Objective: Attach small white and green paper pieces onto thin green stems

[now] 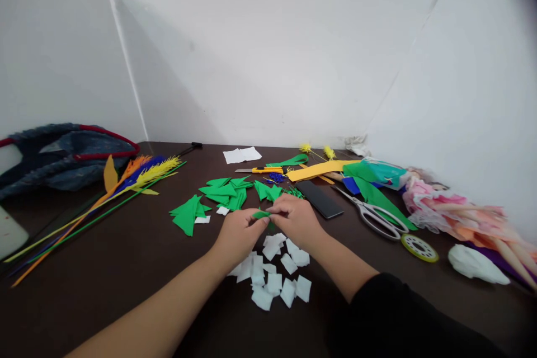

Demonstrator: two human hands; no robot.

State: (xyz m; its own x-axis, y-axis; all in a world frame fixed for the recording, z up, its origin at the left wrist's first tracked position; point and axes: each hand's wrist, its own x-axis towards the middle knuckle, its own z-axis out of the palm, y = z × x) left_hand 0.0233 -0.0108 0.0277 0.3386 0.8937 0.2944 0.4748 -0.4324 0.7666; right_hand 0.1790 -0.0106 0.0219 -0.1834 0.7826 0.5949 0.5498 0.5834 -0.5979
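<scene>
My left hand [239, 231] and my right hand [294, 217] meet over the dark table [126, 268]. Both pinch one small green paper piece [262, 214] between their fingertips. Under and just in front of the hands lies a scatter of several white paper squares [274, 271]. Beyond the hands lie several green paper triangles [222, 191], some in a pile to the left [188, 213].
Scissors [375, 215], a black phone [320, 199], a yellow box cutter [264, 170], a tape roll [419, 247], coloured paper strips [323, 170] and a doll [457, 212] lie to the right. Long coloured feather stems [104, 196] and a denim bag [62, 154] lie left.
</scene>
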